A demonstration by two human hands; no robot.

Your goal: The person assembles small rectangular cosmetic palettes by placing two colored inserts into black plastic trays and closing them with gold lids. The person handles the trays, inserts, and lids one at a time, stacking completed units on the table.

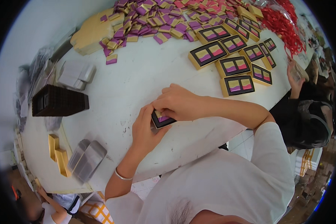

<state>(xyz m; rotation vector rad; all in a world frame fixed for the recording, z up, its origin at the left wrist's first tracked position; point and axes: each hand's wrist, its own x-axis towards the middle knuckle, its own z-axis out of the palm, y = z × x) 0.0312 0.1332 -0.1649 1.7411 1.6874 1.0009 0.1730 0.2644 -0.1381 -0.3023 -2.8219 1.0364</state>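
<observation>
A small gift box (157, 124) with a black insert is tilted between my hands over the white table. My left hand (142, 128) is closed round its left side and lower edge, a silver bangle on that wrist. From above, my right hand (180, 103) reaches over the box with curled fingers pinching at a purple-and-gold packet (162, 118) in the insert. The right fingertips partly cover the packet and the other compartment. Farther right, several filled gold-edged boxes (233, 65) each hold one purple and one pink packet.
Loose purple-and-gold packets (145, 16) heap at the back, with red ribbon (287, 31) at the far right. On the left are a stack of black inserts (59, 100), clear plastic lids (87, 160) and gold box parts (62, 162). Other people (306, 119) sit around the white table (145, 67).
</observation>
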